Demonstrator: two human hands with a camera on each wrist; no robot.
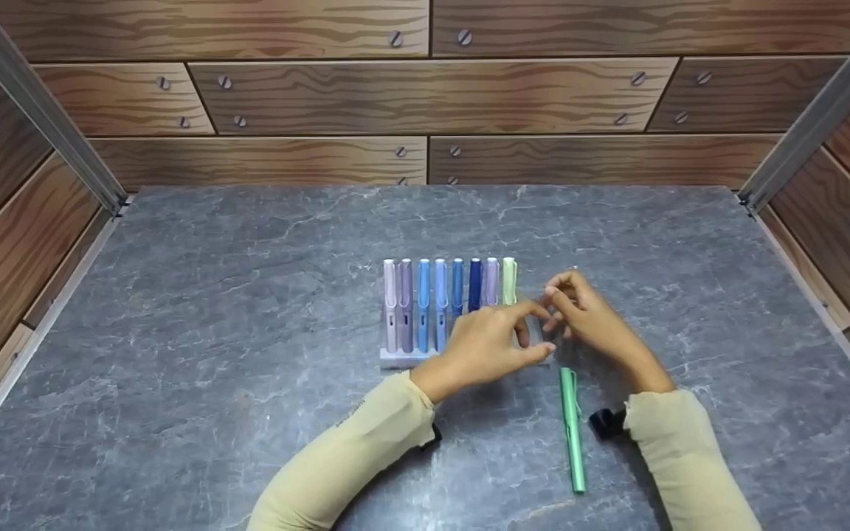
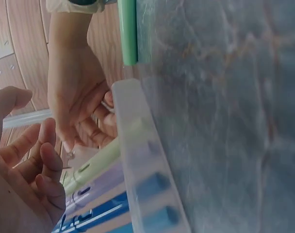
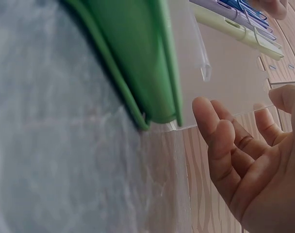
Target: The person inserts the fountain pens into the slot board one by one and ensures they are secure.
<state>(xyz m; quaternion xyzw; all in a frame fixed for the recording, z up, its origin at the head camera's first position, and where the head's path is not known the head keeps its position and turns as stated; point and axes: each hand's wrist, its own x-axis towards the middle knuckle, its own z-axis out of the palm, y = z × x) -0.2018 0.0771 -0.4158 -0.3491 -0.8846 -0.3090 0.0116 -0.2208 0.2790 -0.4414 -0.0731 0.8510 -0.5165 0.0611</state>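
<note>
A clear plastic pen tray (image 1: 404, 358) stands in the middle of the grey tabletop (image 1: 248, 280), holding a row of capped pens (image 1: 440, 299) side by side: pale lilac and purple at the left, then light blue, blue and dark blue, another lilac, and a pale green pen (image 1: 509, 282) at the right end. Both hands meet at that right end. The left hand (image 1: 485, 348) hovers over the tray's right part, its fingers (image 2: 46, 160) loosely curled and close together; the left wrist view shows them near the pale green pen but not wrapped around it, and I cannot tell whether they touch it. The right hand (image 1: 589, 313) sits just beside the tray's right edge. Its fingers (image 3: 220, 141) are bent and slightly spread in the right wrist view, while the left wrist view shows its fingertips pinched together by the tray wall around something small that cannot be made out.

A darker green pen (image 1: 571, 428) lies alone on the tabletop, nearer the person, between the two sleeved forearms and pointing toward the tray. Wood-patterned panels (image 1: 425, 96) wall the tabletop on three sides.
</note>
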